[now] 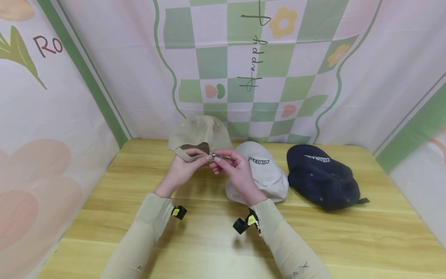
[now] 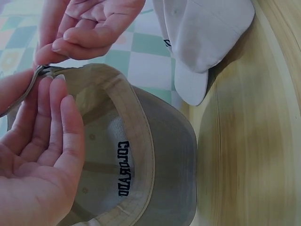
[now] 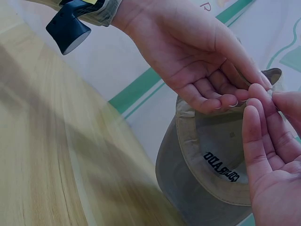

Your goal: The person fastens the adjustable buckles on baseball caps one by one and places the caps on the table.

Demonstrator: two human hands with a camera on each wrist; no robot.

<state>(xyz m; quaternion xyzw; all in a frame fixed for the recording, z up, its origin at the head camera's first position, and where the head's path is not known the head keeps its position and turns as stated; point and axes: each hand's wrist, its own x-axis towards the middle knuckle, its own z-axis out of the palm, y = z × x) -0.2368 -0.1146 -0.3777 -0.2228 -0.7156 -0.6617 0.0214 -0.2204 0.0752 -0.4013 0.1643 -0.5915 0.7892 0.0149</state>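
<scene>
A khaki baseball cap (image 1: 203, 130) is held up at the back of the table, its rear opening turned toward me. My left hand (image 1: 182, 168) pinches the cap's back strap (image 1: 188, 156) between thumb and fingers. At the strap's end, my right hand (image 1: 240, 172) pinches the small metal buckle (image 1: 214, 156). The fingertips of both hands meet there and partly hide the buckle. In the left wrist view, the cap's inside (image 2: 101, 155) shows dark COLORADO lettering in reverse, with the brim (image 2: 174, 155) beyond it.
A light grey cap (image 1: 259, 164) lies on the wooden table (image 1: 205, 240), partly behind my right hand and wrist. To its right sits a navy cap (image 1: 320, 178) with a loose strap end. A checkered fabric backdrop (image 1: 244, 62) hangs behind the table.
</scene>
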